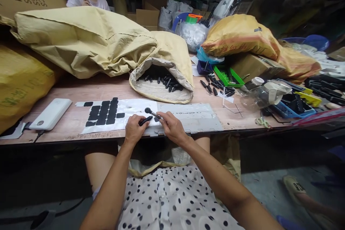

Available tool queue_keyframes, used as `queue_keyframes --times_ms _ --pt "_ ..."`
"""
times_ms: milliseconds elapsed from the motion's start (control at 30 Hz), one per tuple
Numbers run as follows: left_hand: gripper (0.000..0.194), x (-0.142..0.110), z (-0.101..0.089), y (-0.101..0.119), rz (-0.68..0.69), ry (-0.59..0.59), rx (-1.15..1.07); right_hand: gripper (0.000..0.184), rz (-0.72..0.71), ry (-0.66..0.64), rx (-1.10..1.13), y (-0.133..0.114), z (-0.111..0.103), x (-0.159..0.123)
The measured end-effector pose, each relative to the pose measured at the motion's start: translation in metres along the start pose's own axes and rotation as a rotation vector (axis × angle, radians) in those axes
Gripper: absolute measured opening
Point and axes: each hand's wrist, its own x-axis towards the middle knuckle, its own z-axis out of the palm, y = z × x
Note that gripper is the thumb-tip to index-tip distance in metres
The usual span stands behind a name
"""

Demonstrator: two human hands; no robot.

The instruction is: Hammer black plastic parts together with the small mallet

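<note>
My left hand (134, 126) is closed around a small black elongated plastic piece (145, 120) near the table's front edge. Just to its right, my right hand (171, 125) pinches a thin rod (155, 114) whose round black head (147, 110) points up and left, above the black piece. Under both hands lie a white sheet (137, 106) and a grey board (188, 116). Rounded black pads (104, 111) stick in rows on the sheet's left part. Beyond my hands, an open paper sack (161, 95) lies on its side with several black pieces (169, 82) inside its mouth.
A white power bank (51, 114) with a cable stands left. To the right are loose black parts (212, 85), a green tray (228, 77), a clear plastic jug (264, 95), scissors (262, 122) and a blue basket (293, 106). Another person (87, 1) is behind the sacks.
</note>
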Motion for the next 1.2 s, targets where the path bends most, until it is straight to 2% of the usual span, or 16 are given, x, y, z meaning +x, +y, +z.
queue_keyframes --times_ms 167,267,433,667,767,867,1000,1200 --pt "0.006 0.002 -0.002 -0.003 -0.002 -0.013 -0.018 0.044 -0.045 -0.049 0.038 -0.006 0.007 -0.018" --pt "0.007 0.002 -0.003 -0.002 0.0 -0.017 -0.022 0.045 -0.022 -0.074 -0.002 -0.005 0.008 -0.017" --pt "0.006 0.002 -0.003 -0.002 -0.012 -0.013 -0.038 0.048 0.007 -0.024 -0.013 -0.004 0.004 -0.013" --pt "0.004 0.001 0.0 -0.004 0.018 0.01 -0.014 0.043 0.021 -0.048 -0.023 0.004 0.005 -0.014" --pt "0.006 0.0 0.001 -0.002 0.016 0.016 0.015 0.043 0.048 0.01 -0.057 0.009 0.004 -0.001" --pt "0.008 0.0 0.001 0.0 0.032 0.03 0.051 0.043 0.113 0.054 -0.175 0.02 0.0 0.026" --pt "0.009 -0.001 0.003 0.001 0.049 0.036 0.082 0.039 0.193 0.022 -0.389 0.04 0.0 0.058" --pt "0.005 -0.006 0.005 0.0 0.105 0.032 0.105 0.037 0.212 0.047 -0.496 0.055 0.014 0.062"
